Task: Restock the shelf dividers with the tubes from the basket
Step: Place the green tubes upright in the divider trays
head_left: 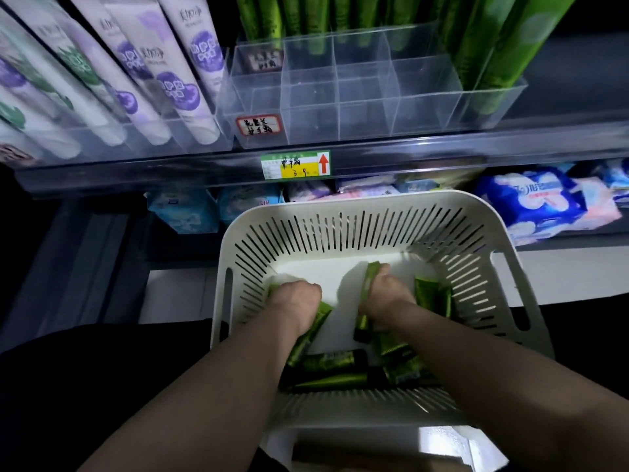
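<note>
Two bare hands reach into a white slotted basket (pixel 340 202) held in front of a shop shelf. The left hand (pixel 296 298) is curled in a fist around one green tube (pixel 313 330), whose body slants back from under the wrist. The right hand (pixel 384 294) grips a second green tube (pixel 369 281), its crimped end showing above the knuckles and its dark cap below. More green tubes (pixel 333 361) with dark caps lie loose on the basket floor, mostly along its near side and right corner. Above the basket, the clear shelf dividers (pixel 340 97) show several front compartments with nothing in them, while green tubes stand in the back row (pixel 306 18) and at the right end (pixel 493 46). A handwritten label (pixel 258 125) sits on the front of the dividers and a yellow price tag (pixel 295 164) with a red arrow is fixed to the shelf rail below. Purple-and-white tubes (pixel 163 80) fill the section to the left; soft blue and pink packs (pixel 537 195) lie on the lower shelf
</note>
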Demonstrator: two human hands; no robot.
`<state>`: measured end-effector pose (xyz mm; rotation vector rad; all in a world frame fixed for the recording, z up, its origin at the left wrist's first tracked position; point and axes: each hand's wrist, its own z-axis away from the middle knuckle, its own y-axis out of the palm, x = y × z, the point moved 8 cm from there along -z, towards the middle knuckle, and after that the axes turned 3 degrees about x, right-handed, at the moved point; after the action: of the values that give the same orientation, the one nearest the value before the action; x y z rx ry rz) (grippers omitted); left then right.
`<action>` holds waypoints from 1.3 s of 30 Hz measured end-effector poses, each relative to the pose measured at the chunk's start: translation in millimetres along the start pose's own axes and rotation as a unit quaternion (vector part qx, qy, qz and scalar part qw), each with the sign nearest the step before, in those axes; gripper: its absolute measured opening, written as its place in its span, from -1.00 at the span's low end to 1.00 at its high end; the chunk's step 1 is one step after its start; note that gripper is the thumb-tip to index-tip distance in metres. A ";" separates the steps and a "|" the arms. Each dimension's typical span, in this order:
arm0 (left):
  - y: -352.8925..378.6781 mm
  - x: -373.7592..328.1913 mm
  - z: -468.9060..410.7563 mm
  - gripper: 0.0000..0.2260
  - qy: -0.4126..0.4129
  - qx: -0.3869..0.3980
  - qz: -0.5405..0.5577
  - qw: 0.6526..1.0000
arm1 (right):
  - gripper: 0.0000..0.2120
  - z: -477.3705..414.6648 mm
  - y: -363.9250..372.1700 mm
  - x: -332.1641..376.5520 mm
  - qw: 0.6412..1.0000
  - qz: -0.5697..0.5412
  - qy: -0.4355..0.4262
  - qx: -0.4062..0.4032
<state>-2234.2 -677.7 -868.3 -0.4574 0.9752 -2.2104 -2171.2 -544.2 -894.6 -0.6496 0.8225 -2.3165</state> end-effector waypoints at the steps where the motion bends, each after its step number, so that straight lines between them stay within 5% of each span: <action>1: 3.0 -2.3 0.3 -0.69 -0.007 0.015 -0.011 1.000 | -0.54 -0.4 -5.9 -1.7 1.000 -0.015 0.005 -0.017; 6: 24.9 -14.1 1.1 -0.50 -0.035 0.084 -0.005 0.996 | -0.61 -3.8 -7.5 -10.5 0.998 -0.052 0.023 -0.023; 13: 26.4 -20.4 1.8 -0.57 -0.050 0.067 0.019 0.996 | -0.26 -13.1 6.1 21.1 0.998 0.035 -0.035 -0.042; 19: 30.9 -23.7 6.9 -0.64 -0.045 0.112 0.025 0.992 | -0.39 -23.8 13.3 37.9 0.998 0.038 -0.038 -0.036; 23: 14.5 -7.1 5.6 -0.59 -0.102 0.075 0.114 0.985 | -0.65 -22.7 -2.0 30.6 0.996 -0.073 -0.043 -0.005; 27: -10.7 5.6 15.7 -0.70 -0.127 0.008 0.237 0.963 | -0.67 -5.0 -27.5 28.9 0.994 -0.075 -0.083 -0.011; 32: -45.3 10.6 39.0 -0.81 -0.112 -0.107 0.377 0.913 | -0.71 37.0 -70.2 41.1 0.985 -0.077 -0.143 -0.058; 39: -117.6 -6.3 81.4 -0.74 0.028 -0.265 0.613 0.744 | -0.80 133.5 -169.0 59.7 0.929 -0.096 -0.260 -0.246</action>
<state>-2236.4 -656.9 -726.6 0.0743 1.3738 -0.7341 -2193.6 -529.2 -672.8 -1.5437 1.1137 -1.9391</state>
